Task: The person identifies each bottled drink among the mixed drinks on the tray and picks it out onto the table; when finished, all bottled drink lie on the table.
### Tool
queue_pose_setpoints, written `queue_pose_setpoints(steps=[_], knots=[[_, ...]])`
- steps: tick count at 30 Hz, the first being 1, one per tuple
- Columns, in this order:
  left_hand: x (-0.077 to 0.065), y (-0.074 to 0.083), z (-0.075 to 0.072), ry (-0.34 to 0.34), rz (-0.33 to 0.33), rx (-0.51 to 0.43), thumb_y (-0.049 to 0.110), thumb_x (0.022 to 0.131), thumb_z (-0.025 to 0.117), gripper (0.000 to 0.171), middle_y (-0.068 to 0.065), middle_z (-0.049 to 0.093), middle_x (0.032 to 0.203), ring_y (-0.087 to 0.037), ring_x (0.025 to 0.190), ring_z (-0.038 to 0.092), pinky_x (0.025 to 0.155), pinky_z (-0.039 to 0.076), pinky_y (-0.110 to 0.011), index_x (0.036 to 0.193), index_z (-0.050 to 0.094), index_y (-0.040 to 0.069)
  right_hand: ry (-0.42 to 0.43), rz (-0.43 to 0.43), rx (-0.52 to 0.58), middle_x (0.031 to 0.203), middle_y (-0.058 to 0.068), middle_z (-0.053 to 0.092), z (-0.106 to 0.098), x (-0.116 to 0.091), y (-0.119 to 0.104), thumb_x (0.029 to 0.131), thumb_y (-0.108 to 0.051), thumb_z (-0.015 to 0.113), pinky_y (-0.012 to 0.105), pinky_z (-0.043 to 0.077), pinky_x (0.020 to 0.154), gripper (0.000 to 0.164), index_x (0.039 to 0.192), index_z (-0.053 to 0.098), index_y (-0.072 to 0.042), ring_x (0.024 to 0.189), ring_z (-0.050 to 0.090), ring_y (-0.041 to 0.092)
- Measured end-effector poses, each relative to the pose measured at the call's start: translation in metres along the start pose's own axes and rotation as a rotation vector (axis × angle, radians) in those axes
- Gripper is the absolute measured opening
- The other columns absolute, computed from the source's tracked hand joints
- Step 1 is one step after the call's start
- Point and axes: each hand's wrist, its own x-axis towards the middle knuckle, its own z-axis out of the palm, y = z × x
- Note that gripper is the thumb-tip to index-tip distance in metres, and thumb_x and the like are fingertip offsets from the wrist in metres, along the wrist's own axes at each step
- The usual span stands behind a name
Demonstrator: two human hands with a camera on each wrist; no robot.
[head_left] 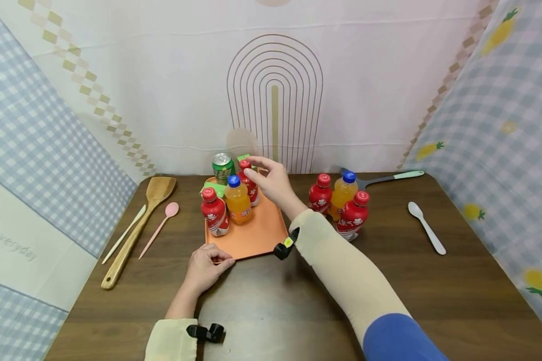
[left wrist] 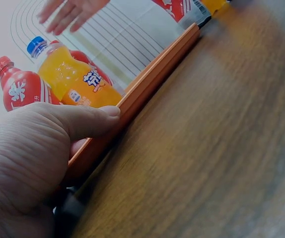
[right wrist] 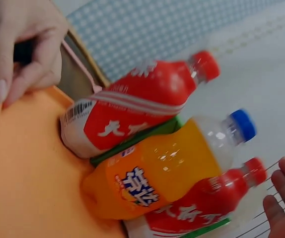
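An orange tray (head_left: 262, 233) lies on the wooden table, and my left hand (head_left: 206, 268) pinches its rim at the near left corner. In the left wrist view the thumb (left wrist: 95, 120) lies over that rim. On the tray stand a red bottle (head_left: 217, 218) at the left, an orange soda bottle (head_left: 239, 205) with a blue cap, and another red bottle (head_left: 253, 191) farther back. My right hand (head_left: 275, 185) hovers by the rear red bottle's cap with fingers extended; the right wrist view shows a gap between them. Behind stands a green can (head_left: 223, 168).
Light green pieces (head_left: 215, 188) show among the drinks. Right of the tray stand two red bottles (head_left: 353, 216) and an orange soda bottle (head_left: 344, 190), near a dark-headed utensil (head_left: 384, 178). A white spoon (head_left: 426, 228) lies far right; a wooden spatula (head_left: 137, 233) and pink spoon (head_left: 160, 228) lie left.
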Motion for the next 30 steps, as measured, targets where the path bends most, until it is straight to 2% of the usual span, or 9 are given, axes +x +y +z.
queue_pose_setpoints(steps=[6,10,14,20,25,30], knots=[[-0.001,0.0,0.002,0.003,-0.002,-0.003,0.022,0.074,0.084,0.01,0.017,0.057,0.068,-0.007,0.072,0.051,0.065,0.041,-0.028,0.073,0.075,0.025,-0.024,0.044,-0.045,0.131,-0.005,0.058,0.008,0.017,0.013,0.091,-0.026,0.068,0.039,0.036,0.105,0.038,0.127,0.063,-0.019,0.125,0.048,0.011],[0.0,0.0,0.001,0.003,0.006,-0.001,0.022,0.075,0.084,0.01,0.018,0.056,0.068,-0.007,0.072,0.051,0.066,0.041,-0.028,0.073,0.074,0.025,-0.076,0.084,-0.014,0.128,-0.001,0.059,0.01,0.023,0.02,0.092,-0.024,0.066,0.037,0.045,0.096,0.039,0.13,0.06,-0.017,0.115,0.054,0.017],[0.0,0.0,0.001,0.002,0.003,-0.005,0.022,0.075,0.084,0.01,0.018,0.056,0.067,-0.007,0.071,0.05,0.065,0.04,-0.027,0.073,0.074,0.025,-0.113,0.095,0.029,0.122,0.001,0.062,0.01,0.026,0.029,0.095,-0.022,0.061,0.031,0.049,0.089,0.035,0.13,0.06,-0.017,0.106,0.058,0.016],[0.001,0.001,0.002,0.005,0.013,-0.008,0.022,0.075,0.083,0.01,0.018,0.056,0.067,-0.007,0.071,0.05,0.064,0.04,-0.027,0.073,0.074,0.025,-0.1,0.087,0.053,0.123,-0.001,0.063,0.01,0.027,0.037,0.097,-0.022,0.057,0.031,0.048,0.09,0.03,0.127,0.063,-0.023,0.108,0.059,0.011],[0.001,0.001,0.001,0.004,0.012,-0.005,0.022,0.075,0.084,0.01,0.018,0.056,0.067,-0.007,0.071,0.05,0.064,0.041,-0.027,0.073,0.074,0.025,-0.089,0.078,0.053,0.121,0.0,0.064,0.01,0.027,0.038,0.097,-0.022,0.058,0.031,0.049,0.09,0.03,0.126,0.064,-0.022,0.107,0.059,0.013],[0.0,0.0,0.0,0.005,0.006,-0.006,0.022,0.075,0.084,0.01,0.018,0.056,0.068,-0.007,0.071,0.05,0.064,0.041,-0.027,0.073,0.074,0.025,-0.089,0.067,0.037,0.12,0.002,0.064,0.01,0.025,0.039,0.097,-0.023,0.058,0.033,0.049,0.09,0.031,0.127,0.063,-0.016,0.108,0.059,0.016]])
